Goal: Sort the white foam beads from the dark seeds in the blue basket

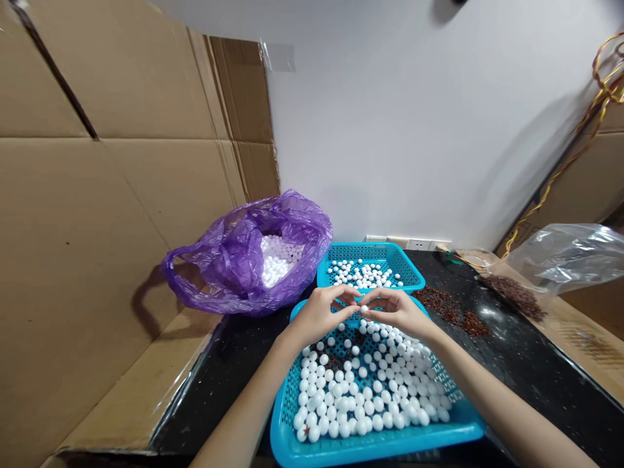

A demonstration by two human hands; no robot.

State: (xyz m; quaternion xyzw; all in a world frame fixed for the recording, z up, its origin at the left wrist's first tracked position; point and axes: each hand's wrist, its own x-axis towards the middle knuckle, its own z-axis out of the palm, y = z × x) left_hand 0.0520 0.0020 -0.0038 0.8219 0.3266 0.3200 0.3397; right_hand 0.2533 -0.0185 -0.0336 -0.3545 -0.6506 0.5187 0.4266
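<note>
Over the back of the near blue plastic basket (380, 452), my two hands meet fingertip to fingertip. My right hand (397, 311) pinches a small white ball (364, 309) between thumb and fingers. Just left of that ball, my left hand (327, 312) has its thumb and fingers pressed together; whatever is in them is too small to make out. Below lie many loose white balls (358, 406), with some small dark brown pieces (336, 359) among them. One reddish, star-like piece (306, 430) rests at the basket's front left.
Behind stands a second blue basket (420, 281) with more white balls. A purple plastic bag (229, 260) of white balls sits at left. Small reddish-brown pieces (446, 309) lie on the black tabletop (526, 383); a clear bag (570, 253) is farther right. Cardboard (121, 214) walls the left side.
</note>
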